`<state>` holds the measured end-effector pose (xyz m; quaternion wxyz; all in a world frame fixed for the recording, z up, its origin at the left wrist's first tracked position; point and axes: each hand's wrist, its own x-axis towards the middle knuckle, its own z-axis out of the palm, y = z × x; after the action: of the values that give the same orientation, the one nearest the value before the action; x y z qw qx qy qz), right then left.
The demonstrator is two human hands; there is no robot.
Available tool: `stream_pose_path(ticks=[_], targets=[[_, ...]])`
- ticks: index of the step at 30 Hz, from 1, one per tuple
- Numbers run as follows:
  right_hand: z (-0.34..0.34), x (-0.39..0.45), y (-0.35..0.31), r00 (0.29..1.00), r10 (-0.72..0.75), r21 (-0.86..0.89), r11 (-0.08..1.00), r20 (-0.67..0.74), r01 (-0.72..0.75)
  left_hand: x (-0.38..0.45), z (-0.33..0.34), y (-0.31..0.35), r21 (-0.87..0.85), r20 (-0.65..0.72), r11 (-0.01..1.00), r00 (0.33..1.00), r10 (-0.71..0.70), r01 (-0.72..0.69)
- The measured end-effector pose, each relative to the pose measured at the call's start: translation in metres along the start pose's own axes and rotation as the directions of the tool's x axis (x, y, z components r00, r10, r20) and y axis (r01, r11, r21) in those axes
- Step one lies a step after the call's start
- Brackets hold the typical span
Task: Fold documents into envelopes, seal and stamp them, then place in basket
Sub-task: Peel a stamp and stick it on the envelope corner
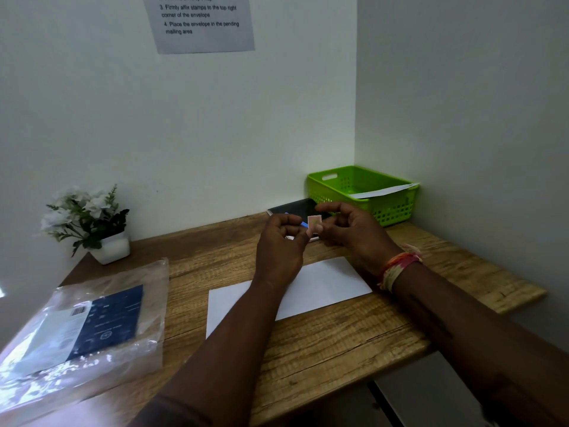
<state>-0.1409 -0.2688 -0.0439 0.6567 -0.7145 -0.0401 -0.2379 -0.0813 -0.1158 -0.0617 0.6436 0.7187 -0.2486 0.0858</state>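
Wood-grain desk [338, 340] in a white-walled corner, printed instruction sheet [201, 23] taped on the back wall. Green basket [385, 208] in the far right corner, one white envelope [385, 190] inside, leaning on its right rim. Another white envelope [320, 288] lies flat mid-desk under the forearms. Hands raised close together above it: left hand [281, 241] pinches a pink stamp [314, 222] at fingertips, right hand [351, 229] fingers curled beside it, contact unclear. Plastic-wrapped pack [83, 334] on the left, potted plant [89, 220] at the back.
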Motion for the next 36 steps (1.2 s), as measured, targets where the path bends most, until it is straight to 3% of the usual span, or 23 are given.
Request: stream_pose_path(ticks=[10,18,25,28,32,36], targets=[[-0.002,0.002,0.003,1.0,-0.027,-0.154,0.988,0.012,0.029,0.0,0.001,0.001,0.012,-0.026,1.0,1.0,-0.007,0.007],[-0.004,0.002,0.002,1.0,-0.024,-0.123,0.992,-0.006,0.023,-0.004,0.0,0.004,0.041,0.018,0.999,1.0,-0.011,0.01],[-0.011,-0.005,0.0,0.998,-0.001,-0.151,0.989,-0.063,-0.008,-0.012,0.001,0.01,0.29,0.033,0.949,0.992,0.123,-0.127],[-0.021,-0.013,-0.001,0.998,-0.002,-0.259,0.966,-0.062,-0.014,-0.018,-0.003,0.015,0.419,0.14,0.884,0.976,0.165,-0.209],[-0.029,-0.025,0.001,0.994,0.079,-0.497,0.867,0.074,-0.031,-0.028,0.001,0.018,0.568,0.342,0.767,0.933,0.108,-0.297],[-0.03,-0.031,-0.003,0.996,0.081,-0.512,0.857,0.027,-0.056,-0.033,0.006,0.017,0.637,0.4,0.693,0.913,0.078,-0.338]])
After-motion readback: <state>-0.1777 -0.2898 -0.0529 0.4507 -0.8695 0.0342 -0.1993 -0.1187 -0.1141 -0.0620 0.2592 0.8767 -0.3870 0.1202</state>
